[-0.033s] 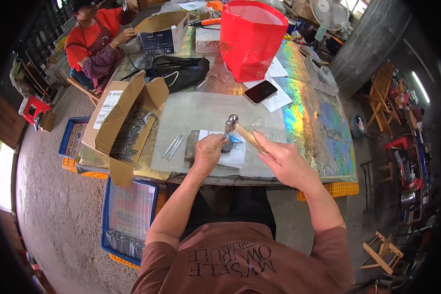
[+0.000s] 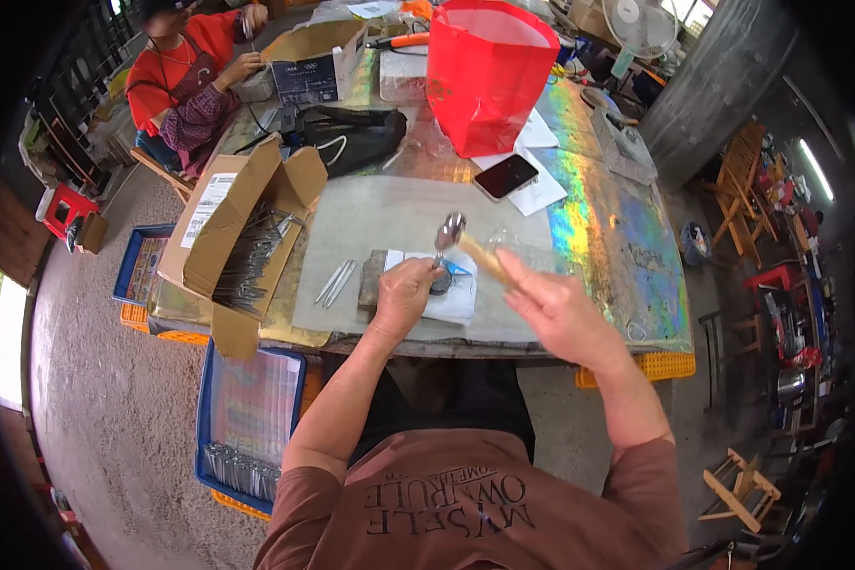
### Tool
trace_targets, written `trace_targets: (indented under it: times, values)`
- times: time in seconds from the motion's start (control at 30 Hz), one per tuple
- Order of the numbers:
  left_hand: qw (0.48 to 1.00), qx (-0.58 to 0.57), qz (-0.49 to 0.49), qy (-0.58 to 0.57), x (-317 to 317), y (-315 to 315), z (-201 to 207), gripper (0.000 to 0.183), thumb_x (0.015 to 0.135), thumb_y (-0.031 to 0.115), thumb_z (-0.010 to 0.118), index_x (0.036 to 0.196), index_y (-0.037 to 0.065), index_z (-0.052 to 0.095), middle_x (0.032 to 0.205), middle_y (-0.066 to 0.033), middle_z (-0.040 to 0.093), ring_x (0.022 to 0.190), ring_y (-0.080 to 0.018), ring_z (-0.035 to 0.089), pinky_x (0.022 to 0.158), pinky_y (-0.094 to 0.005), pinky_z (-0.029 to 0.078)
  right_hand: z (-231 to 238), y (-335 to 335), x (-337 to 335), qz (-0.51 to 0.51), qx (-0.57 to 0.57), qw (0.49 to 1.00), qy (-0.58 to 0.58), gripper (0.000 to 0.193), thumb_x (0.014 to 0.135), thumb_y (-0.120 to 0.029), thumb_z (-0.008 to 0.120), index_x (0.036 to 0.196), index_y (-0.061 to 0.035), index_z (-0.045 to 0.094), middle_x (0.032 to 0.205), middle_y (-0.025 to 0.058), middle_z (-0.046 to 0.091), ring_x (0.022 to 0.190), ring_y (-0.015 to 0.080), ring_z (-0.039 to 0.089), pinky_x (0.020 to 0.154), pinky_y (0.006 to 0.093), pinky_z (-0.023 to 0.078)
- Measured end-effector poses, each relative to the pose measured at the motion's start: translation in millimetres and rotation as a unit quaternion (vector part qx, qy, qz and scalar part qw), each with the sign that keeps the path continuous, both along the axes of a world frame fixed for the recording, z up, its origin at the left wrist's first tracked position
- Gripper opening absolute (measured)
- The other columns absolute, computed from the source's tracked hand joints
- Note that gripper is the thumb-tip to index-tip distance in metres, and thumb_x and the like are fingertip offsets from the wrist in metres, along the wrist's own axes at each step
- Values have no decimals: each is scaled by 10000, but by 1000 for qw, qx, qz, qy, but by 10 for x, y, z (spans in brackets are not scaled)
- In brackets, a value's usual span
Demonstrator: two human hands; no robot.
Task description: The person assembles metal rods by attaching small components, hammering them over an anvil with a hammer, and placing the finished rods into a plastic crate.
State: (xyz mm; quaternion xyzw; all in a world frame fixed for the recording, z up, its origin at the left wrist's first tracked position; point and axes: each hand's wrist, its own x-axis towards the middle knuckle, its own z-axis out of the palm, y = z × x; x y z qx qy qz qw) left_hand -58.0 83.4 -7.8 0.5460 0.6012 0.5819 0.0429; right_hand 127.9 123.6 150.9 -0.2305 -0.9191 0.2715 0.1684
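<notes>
In my right hand [image 2: 562, 312] is a hammer [image 2: 482, 256], gripped by its light wooden handle. Its shiny, rounded metal head hangs just above the fingertips of my left hand [image 2: 404, 293]. That left hand is closed in a pinch beside a small dark round metal piece [image 2: 440, 281]; what the fingers hold is mostly hidden. Under them lie a grey block [image 2: 372, 292] and a white paper packet [image 2: 453, 309] with a blue patch. Several thin metal rods [image 2: 335, 283] rest to the left of the block.
An open cardboard box [image 2: 199, 249] of metal rods stands at the left. Behind are a black bag [image 2: 356, 142], a phone [image 2: 505, 178] and a tall red bag [image 2: 489, 85]. Blue trays [image 2: 204, 427] sit below the table's left side. A person in red [image 2: 195, 76] sits far left.
The hammer has shifted slightly up and is more blurred, my right hand moving with it. My left hand stays in place. The other person's raised hand has moved a little.
</notes>
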Motion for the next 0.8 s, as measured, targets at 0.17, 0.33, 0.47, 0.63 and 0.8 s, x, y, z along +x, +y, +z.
trace_targets:
  times: [0.17,0.33,0.47,0.63,0.8]
  values:
    - [1000,-9,-3,16,-26,-49,41,81,719,46,613,723,20,537,633,-123,512,574,-267,505,508,-328,399,295,-161,32,-2,93,983,160,421,812,-95,529,1203,7,413,769,200,578,693,335,578,595,372,455]
    - [1000,-8,-11,15,-6,-1,43,92,712,44,615,721,17,528,635,-124,511,580,-270,505,512,-328,399,-116,-20,19,18,100,994,45,421,804,-67,536,1205,-3,424,752,192,577,666,319,579,580,354,454]
    - [999,-23,-3,35,9,-16,45,100,709,42,619,716,14,523,638,-124,512,581,-273,504,514,-327,397,-274,-37,88,-1,-9,997,71,416,811,-63,531,1214,-31,433,701,173,568,570,285,556,527,327,438]
    - [1000,-14,-2,10,-1,-18,45,103,708,28,626,742,4,532,648,-129,516,579,-264,501,521,-315,402,-443,-52,356,-98,-260,958,70,408,826,-46,497,1227,-36,422,641,45,547,439,121,492,433,243,400]
    - [1000,-26,-8,-9,20,-29,99,87,724,30,614,770,2,546,675,-131,531,595,-252,516,540,-300,415,-1029,5,650,-172,-507,843,52,409,848,-63,437,1255,-80,404,594,-12,445,406,63,416,377,198,350]
